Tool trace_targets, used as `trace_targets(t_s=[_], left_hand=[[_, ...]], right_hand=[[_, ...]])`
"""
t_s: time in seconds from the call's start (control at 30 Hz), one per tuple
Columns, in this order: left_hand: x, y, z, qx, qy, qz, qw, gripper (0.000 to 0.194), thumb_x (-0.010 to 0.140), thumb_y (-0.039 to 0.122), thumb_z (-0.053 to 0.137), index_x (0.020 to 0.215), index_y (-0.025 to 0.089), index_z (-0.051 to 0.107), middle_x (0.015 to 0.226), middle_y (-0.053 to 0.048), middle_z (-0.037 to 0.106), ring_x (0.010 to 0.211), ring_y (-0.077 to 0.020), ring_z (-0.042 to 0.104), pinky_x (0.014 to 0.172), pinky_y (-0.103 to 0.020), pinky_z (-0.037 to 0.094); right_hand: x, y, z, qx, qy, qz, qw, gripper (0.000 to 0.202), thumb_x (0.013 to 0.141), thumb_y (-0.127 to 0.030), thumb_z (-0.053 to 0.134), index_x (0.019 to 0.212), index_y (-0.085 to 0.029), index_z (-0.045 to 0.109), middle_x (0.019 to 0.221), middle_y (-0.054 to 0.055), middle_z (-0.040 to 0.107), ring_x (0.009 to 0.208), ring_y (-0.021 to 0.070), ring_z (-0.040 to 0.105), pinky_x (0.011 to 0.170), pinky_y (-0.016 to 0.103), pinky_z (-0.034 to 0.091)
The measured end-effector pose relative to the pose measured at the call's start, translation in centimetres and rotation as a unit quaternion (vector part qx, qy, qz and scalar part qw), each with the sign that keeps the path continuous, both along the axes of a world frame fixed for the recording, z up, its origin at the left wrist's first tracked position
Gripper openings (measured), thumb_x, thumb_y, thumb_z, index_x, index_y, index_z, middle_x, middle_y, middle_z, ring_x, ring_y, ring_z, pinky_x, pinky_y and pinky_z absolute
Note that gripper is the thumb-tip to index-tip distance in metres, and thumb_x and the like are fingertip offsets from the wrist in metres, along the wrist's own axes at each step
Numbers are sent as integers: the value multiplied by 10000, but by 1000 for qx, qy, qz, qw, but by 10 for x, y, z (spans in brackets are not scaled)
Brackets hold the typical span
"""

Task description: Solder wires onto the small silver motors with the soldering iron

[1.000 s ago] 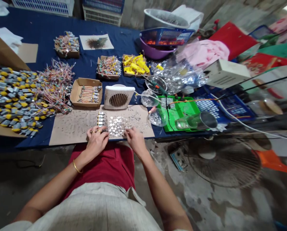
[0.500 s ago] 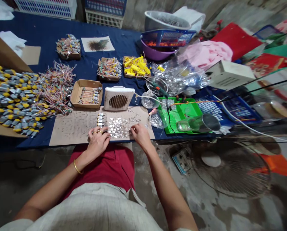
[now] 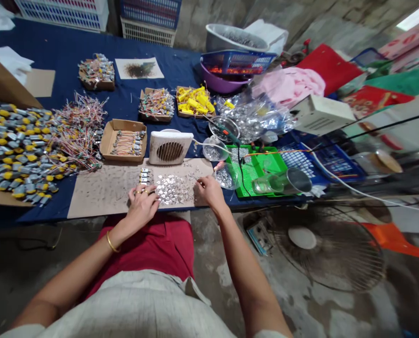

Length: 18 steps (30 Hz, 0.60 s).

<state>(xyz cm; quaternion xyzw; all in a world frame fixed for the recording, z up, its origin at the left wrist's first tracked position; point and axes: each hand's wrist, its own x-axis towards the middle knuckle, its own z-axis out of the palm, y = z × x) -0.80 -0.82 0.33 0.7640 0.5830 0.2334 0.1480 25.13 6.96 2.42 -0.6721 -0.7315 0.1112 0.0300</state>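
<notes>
On the cardboard sheet [image 3: 100, 192]: two hands, left hand [image 3: 142, 202], right hand [image 3: 209, 190], grips unclear, beside countless metal discs [image 3: 174, 188].

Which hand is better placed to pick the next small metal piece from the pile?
Probably right. The right hand sits at the right edge of the metal pieces, fingers toward them. The left hand rests curled by the small motors.
</notes>
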Motion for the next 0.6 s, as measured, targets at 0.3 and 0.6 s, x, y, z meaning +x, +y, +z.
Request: trace_targets(t_s=[0.3,0.6], left_hand=[[12,21,-2,5,4,5,1000,167,911,286,565,950,230,718,1287,-81,633,1242,-314,445,1026,-526,237],[10,20,-1,-8,4,14,1000,159,907,284,567,929,227,713,1281,-83,635,1233,-306,453,1039,-523,235]], right_hand=[[-22,3,-9,0,-3,-10,1000,236,957,-274,499,945,-146,697,999,124,656,912,211,603,777,277,403],[-61,-10,-10,-22,14,71,997,237,966,-306,501,939,-170,694,1021,122,638,883,204,602,760,283,405]])
